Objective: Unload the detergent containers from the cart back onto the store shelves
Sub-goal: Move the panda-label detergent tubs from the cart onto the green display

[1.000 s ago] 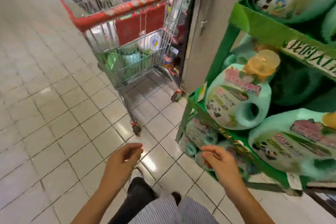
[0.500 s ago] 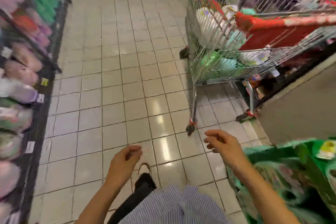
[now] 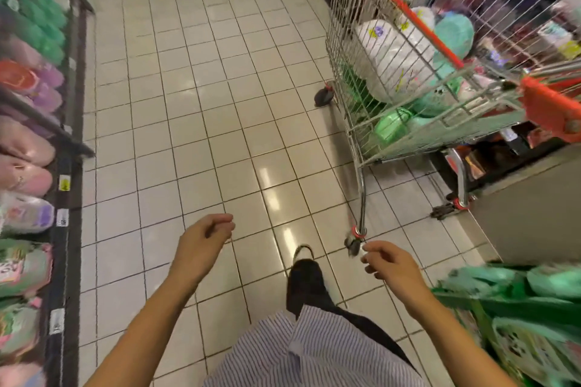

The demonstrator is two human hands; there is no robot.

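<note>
Being held low over the tiled floor [image 3: 204,104], the left hand [image 3: 201,245] and right hand [image 3: 393,270] are loosely curled, nothing gripped. Detergent containers [image 3: 390,53], one white and several green, are being carried in the cart [image 3: 405,9] at right; their labels are too blurred to read. Open aisle is being left between the cart and the left shelves [image 3: 67,148].

Glossy pale floor tiles [image 3: 195,104] with dark grout show bright glare.
</note>
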